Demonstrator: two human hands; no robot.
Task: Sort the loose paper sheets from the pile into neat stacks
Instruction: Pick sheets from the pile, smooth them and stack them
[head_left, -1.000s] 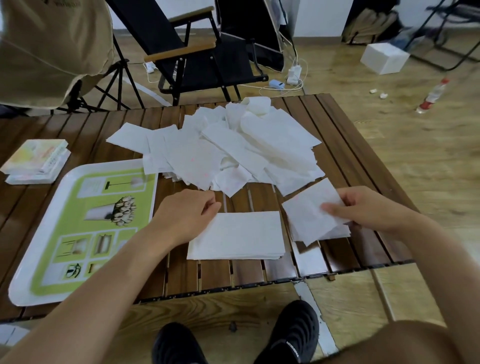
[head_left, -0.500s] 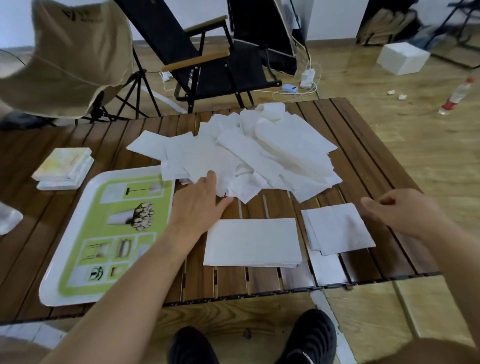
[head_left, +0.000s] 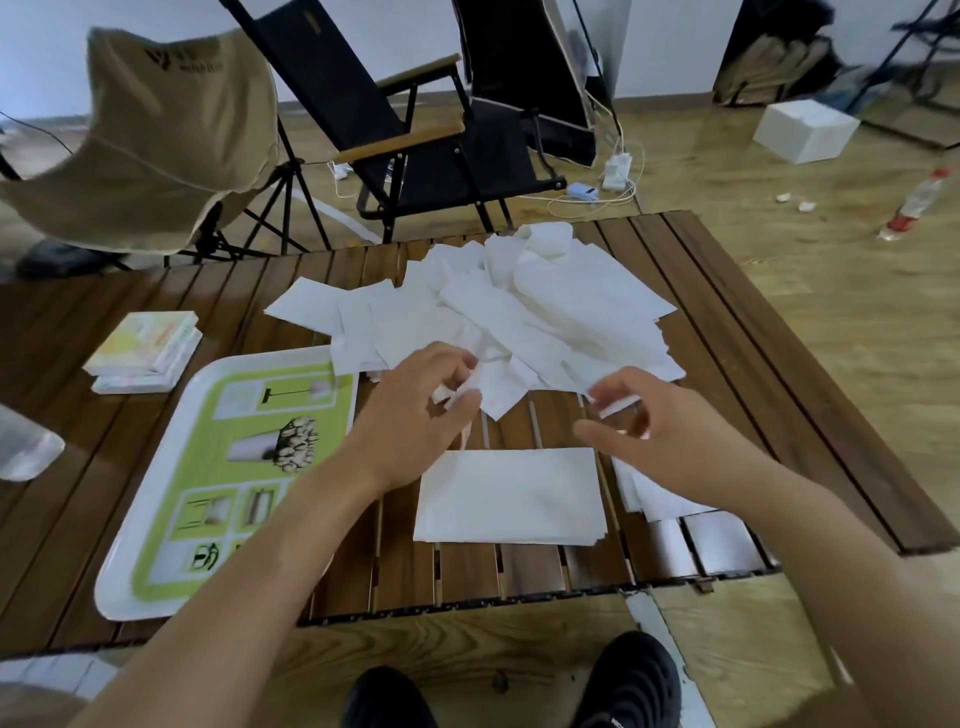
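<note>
Separating a single sheet from the pile (head_left: 524, 317) is, in my judgement, the current step. The pile lies at 12 o'clock on the bench (head_left: 779, 364), and its near edge is under both grips.

1. The left grip (head_left: 426, 410) is narrow and pinches a crumpled sheet (head_left: 447, 397) at that edge.
2. The right grip (head_left: 639, 421) curls over another paper edge with the thumb held apart. I cannot tell whether it holds anything.
3. The wide stack (head_left: 511, 496) sits at 6 o'clock. The small stack (head_left: 660, 501) is at 4 o'clock, partly under my right forearm.

Recommended procedure:

- Pull slowly toward 6 o'clock, and pin the neighbouring sheets with the free grip so only one comes away (thin paper tends to drag its neighbours along).
- Flatten the crumpled corner before placing the sheet.
- Match its size to the correct stack, then lower it flat with its edges square to the stack's.
- Keep the forearm off the small stack to avoid skewing it.
</note>
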